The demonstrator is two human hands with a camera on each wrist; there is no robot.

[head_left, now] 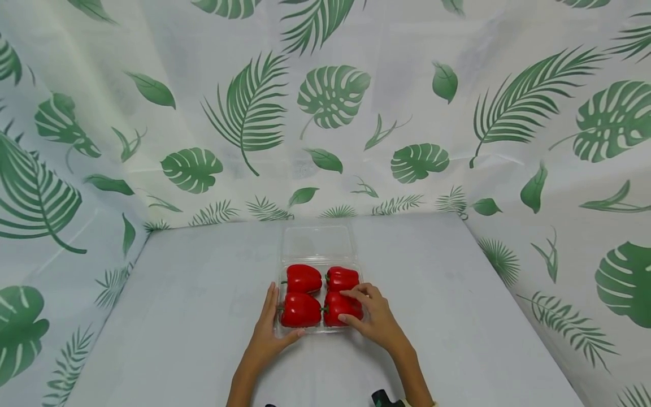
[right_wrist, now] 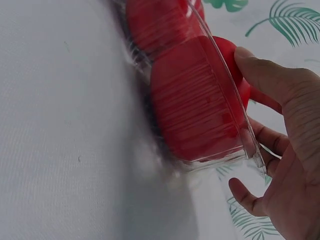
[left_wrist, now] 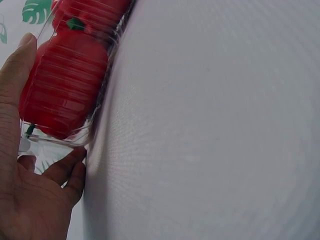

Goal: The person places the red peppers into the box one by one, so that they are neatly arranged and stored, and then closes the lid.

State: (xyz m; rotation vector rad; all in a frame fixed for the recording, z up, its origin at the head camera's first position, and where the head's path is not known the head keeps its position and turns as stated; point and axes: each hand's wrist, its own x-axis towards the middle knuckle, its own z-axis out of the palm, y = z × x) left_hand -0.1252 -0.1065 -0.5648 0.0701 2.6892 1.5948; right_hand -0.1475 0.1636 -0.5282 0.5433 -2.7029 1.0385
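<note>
A clear plastic clamshell box point(head_left: 325, 330) stands on the white table, its lid point(head_left: 317, 243) folded back away from me. Red bell peppers with green stems lie in it, in two rows of two. My right hand point(head_left: 378, 319) holds the front right bell pepper point(head_left: 335, 308), with the thumb on its near side and a finger over its top. In the right wrist view, other fingers sit at the box's right side. My left hand point(head_left: 268, 333) rests against the box's left wall and front edge, fingers fairly straight, beside the front left bell pepper point(head_left: 301, 310).
Behind the front row lie the back left bell pepper point(head_left: 304, 278) and back right bell pepper point(head_left: 342, 278). A white sheet with green leaf prints point(head_left: 376, 181) hangs round the back and sides of the table point(head_left: 203, 316). A dark object point(head_left: 381, 397) shows near my right wrist.
</note>
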